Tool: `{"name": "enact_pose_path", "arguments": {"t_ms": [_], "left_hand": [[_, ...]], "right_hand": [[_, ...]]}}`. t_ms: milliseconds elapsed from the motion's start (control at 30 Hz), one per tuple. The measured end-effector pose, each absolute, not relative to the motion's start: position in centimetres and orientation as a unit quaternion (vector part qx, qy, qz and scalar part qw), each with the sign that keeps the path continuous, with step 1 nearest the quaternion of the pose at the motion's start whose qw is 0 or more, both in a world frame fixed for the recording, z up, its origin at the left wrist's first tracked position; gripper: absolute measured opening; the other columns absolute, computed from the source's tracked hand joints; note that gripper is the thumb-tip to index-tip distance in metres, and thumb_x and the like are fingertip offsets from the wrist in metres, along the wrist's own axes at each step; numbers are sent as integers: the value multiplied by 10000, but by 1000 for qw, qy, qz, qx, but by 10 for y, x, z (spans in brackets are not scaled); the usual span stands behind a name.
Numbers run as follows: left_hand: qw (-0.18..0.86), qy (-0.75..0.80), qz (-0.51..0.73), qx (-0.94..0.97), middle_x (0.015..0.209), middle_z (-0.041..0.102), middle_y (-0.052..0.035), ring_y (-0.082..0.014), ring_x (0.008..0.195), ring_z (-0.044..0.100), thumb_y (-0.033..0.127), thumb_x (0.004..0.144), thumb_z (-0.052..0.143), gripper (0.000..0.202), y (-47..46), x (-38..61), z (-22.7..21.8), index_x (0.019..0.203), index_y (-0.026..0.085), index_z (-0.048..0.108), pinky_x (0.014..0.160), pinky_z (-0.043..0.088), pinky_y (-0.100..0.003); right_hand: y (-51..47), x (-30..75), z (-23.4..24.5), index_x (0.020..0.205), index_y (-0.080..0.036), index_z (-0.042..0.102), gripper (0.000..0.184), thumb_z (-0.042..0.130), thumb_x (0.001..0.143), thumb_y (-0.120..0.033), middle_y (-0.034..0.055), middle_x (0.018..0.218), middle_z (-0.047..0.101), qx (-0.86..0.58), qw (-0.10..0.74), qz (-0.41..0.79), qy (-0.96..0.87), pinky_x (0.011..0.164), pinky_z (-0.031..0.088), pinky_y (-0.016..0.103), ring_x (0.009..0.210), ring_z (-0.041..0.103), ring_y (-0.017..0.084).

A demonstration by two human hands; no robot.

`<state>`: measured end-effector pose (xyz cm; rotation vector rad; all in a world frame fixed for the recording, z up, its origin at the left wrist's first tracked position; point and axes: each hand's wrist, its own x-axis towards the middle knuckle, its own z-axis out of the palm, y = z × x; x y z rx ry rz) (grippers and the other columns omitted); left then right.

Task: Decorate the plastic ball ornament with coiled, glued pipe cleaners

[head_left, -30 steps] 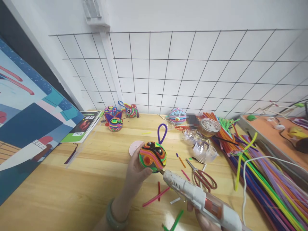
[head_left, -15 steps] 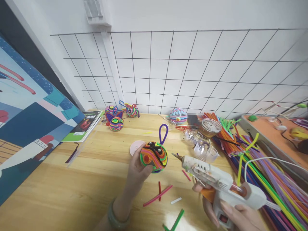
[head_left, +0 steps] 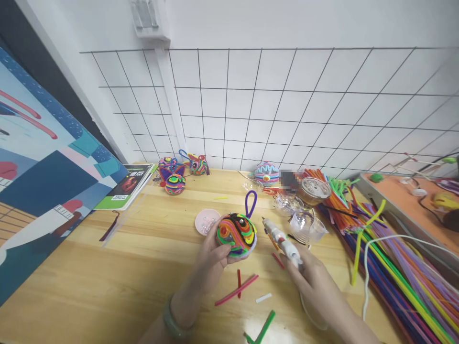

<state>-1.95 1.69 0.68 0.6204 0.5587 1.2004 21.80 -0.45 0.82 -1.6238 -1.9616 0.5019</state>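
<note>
My left hand (head_left: 212,260) grips a round ornament (head_left: 237,233) wrapped in bright striped pipe cleaners, with a purple loop on top, just above the wooden table (head_left: 143,267). My right hand (head_left: 311,279) is closed round a white glue gun (head_left: 283,241), whose nozzle points up and left and stops a little right of the ornament. The gun's white cord (head_left: 373,248) curves off to the right.
Cut pipe-cleaner bits (head_left: 238,286) lie by my hands and a small pink dish (head_left: 205,221) behind. Clear plastic half-shells (head_left: 304,224), a pile of long pipe cleaners (head_left: 394,258), finished ornaments (head_left: 175,181) and a booklet (head_left: 125,186) stand around. A wire grid (head_left: 272,105) backs the table.
The glue gun has left the ornament's underside, swung out to the right, and now lies low with its nozzle near the ornament's right side. The ornament has shifted slightly right.
</note>
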Motion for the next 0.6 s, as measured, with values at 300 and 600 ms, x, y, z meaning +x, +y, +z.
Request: {"name": "enact_pose_path", "arguments": {"t_ms": [300, 600], "left_hand": [[729, 261, 558, 298, 1286, 589, -118, -327, 1147, 581, 231, 669, 762, 672, 15, -19, 7, 1288, 261, 501, 896, 523, -489], [727, 253, 569, 291, 1199, 637, -96, -306, 1149, 580, 199, 663, 766, 603, 16, -16, 12, 1223, 229, 543, 962, 483, -486]], "right_hand": [[17, 217, -18, 1138, -187, 552, 256, 383, 963, -267, 136, 1032, 662, -528, 160, 12, -834, 668, 582, 336, 836, 703, 246], [32, 216, -39, 1193, -147, 531, 285, 435, 928, -186, 149, 1016, 633, -493, 151, 1, -857, 707, 581, 381, 822, 681, 254]]}}
